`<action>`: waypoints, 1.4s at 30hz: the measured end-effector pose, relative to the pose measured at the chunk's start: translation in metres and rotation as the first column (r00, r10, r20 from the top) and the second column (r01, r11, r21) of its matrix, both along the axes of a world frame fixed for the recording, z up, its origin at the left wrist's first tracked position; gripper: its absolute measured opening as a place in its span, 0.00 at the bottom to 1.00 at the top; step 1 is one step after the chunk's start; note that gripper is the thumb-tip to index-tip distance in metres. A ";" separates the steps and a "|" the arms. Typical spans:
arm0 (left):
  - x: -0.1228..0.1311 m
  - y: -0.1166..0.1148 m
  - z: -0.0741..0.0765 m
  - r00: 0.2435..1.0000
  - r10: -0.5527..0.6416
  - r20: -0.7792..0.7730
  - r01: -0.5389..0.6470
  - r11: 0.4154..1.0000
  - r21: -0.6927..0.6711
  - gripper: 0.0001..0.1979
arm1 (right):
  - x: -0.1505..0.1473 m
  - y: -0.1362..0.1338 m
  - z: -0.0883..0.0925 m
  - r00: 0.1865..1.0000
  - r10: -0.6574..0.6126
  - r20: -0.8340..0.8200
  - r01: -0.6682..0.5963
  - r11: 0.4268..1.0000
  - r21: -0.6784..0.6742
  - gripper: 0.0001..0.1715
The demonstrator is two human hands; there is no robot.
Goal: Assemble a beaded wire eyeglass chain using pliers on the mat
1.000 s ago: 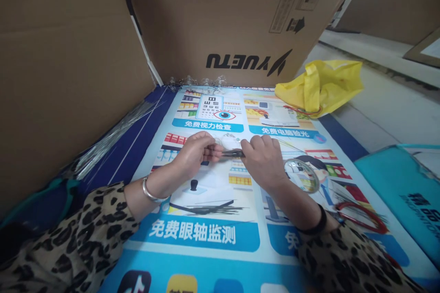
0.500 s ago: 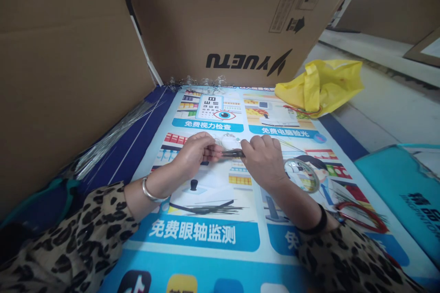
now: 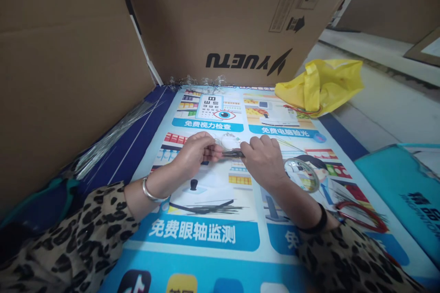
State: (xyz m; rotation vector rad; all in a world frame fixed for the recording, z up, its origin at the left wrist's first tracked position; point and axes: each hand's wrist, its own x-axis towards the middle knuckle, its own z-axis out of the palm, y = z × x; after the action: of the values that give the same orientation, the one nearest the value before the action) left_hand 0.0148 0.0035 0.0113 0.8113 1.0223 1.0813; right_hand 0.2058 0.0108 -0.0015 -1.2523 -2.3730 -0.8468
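My right hand [image 3: 263, 160] is closed around a pair of pliers [image 3: 233, 153], and their dark metal jaws point left. My left hand [image 3: 199, 153] pinches a thin wire [image 3: 217, 140] at the tips of the jaws; the wire is so fine that its ends are hard to make out. Just beyond the pliers is a small clear dish [image 3: 231, 139] with tiny beads in it. A roll of clear tape [image 3: 311, 176] lies beside my right wrist. Short dark wire pieces [image 3: 216, 208] are scattered on the printed sheet nearer to me.
Cardboard walls [image 3: 223, 18] stand at the back and left. Wire pieces with clear beads [image 3: 197, 83] line the back wall. A bundle of silver wires [image 3: 106, 146] lies at left. At right are a yellow bag [image 3: 319, 87], a red wire coil [image 3: 367, 215] and a teal bag [image 3: 402, 183].
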 end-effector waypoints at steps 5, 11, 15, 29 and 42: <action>0.001 -0.001 0.001 1.000 0.009 -0.009 -0.009 1.000 0.002 0.06 | 0.000 0.000 -0.001 1.000 0.019 -0.016 -0.019 1.000 0.003 0.11; 0.001 0.000 0.000 1.000 0.006 0.012 -0.006 1.000 -0.002 0.05 | 0.001 0.001 -0.002 0.999 0.031 -0.030 -0.029 0.998 0.059 0.12; 0.000 0.000 -0.001 1.000 -0.001 0.008 0.001 1.000 -0.003 0.05 | 0.002 0.000 -0.002 1.000 0.016 -0.001 -0.016 0.993 0.116 0.08; -0.002 0.002 -0.003 1.000 -0.014 0.012 0.014 0.999 -0.030 0.04 | 0.002 0.000 -0.001 1.000 0.015 0.005 -0.016 0.988 0.155 0.07; -0.003 0.000 0.008 1.000 -0.002 0.004 0.001 0.995 0.098 0.05 | 0.001 -0.002 0.000 0.997 0.065 0.045 -0.069 0.994 0.082 0.11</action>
State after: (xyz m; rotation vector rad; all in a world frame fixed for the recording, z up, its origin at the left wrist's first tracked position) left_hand 0.0119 0.0038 0.0196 0.8884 0.9712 1.1384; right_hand 0.2066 0.0092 -0.0020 -1.1261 -2.3719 -0.9506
